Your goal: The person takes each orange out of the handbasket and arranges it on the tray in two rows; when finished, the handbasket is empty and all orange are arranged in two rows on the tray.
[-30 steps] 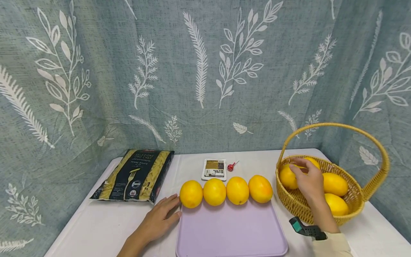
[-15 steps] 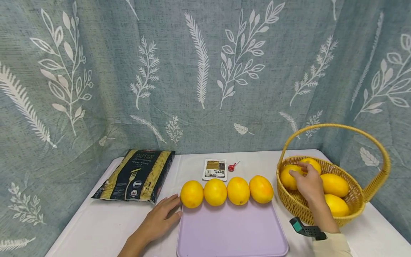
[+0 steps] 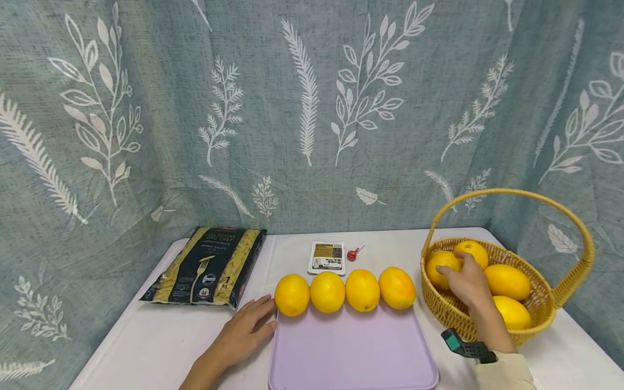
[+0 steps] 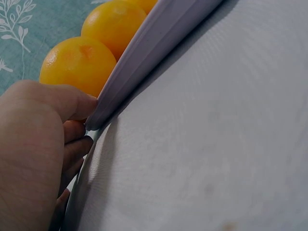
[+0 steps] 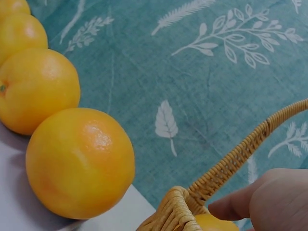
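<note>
My right hand (image 3: 469, 281) reaches down into a wicker basket (image 3: 436, 311) on the right. Its thumb and fingers grip an orange (image 3: 442, 266) at the basket's left side; in the right wrist view the thumb lies over that fruit. Another orange (image 3: 472, 252) sits behind it, and two oblong yellow fruits (image 3: 508, 281) lie to the right. Several oranges (image 3: 327, 291) stand in a row along the far edge of a lilac tray (image 3: 351, 346). Flat on the table, my left hand (image 3: 246, 331) rests with fingertips at the tray's far left corner, close beside the leftmost orange (image 4: 77, 65).
A black and yellow bag of penne (image 3: 207, 265) lies at the back left. Behind the row are a small flat packet (image 3: 327, 258) and a red lollipop (image 3: 352, 255). The basket's tall handle (image 3: 517, 190) arches above the right hand. A patterned curtain (image 3: 292, 108) encloses the table's back.
My right hand has sunk slightly lower into the basket, its thumb and fingers settling around the left orange, and more of the rear orange shows. The left hand has stayed put.
</note>
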Demonstrator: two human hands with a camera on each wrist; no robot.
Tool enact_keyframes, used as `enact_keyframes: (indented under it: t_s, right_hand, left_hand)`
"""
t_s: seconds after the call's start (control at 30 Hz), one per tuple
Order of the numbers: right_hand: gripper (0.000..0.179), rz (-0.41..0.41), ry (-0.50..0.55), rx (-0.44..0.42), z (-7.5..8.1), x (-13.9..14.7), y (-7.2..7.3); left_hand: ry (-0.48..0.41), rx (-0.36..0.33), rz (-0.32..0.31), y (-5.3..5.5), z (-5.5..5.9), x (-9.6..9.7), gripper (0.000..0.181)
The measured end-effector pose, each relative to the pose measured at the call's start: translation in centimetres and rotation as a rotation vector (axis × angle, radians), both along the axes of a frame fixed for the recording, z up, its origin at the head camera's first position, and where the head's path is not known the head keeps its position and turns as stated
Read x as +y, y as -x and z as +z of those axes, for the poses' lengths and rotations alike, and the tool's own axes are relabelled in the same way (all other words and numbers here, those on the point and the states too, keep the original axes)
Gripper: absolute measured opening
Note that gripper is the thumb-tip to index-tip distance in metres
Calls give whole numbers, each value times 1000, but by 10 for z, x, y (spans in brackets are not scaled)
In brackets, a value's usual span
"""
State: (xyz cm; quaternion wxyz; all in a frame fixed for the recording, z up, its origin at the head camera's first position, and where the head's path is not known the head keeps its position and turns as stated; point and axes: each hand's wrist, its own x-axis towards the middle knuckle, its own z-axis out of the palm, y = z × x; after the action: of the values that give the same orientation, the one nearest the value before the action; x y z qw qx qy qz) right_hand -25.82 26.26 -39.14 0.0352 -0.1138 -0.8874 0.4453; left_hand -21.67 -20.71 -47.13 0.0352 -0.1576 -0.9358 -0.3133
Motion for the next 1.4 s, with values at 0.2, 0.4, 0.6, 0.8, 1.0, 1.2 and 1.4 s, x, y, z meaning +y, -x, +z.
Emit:
enact_keyframes:
  t_s: [0.2,0.4,0.6,0.8,1.0,1.2,1.4]
  right_hand:
    - [84,37,9,-35,-2,2,3]
    - [88,92,12,-88,-2,3,7]
    - [91,117,-20,-115,-3,2,8]
    - [92,96,-32,-106,-5,2,9]
    - [89,78,-55,-59,-7,1,8]
    - [89,61,-29,-50,-7,2,7]
    - [90,31,79,-25,-3,3,1]
  left_hand:
    - [0,8,-3,0,1,0,53]
    - [3,5,8,1,1,0,52]
    - [1,3,3,0,2,0,52]
    - [4,9,-1,0,1,-2,52]
    - [4,7,-3,0,1,-2,52]
    - [9,8,-4,1,0,-1,52]
    - [12,13,-10,0,0,-1,51]
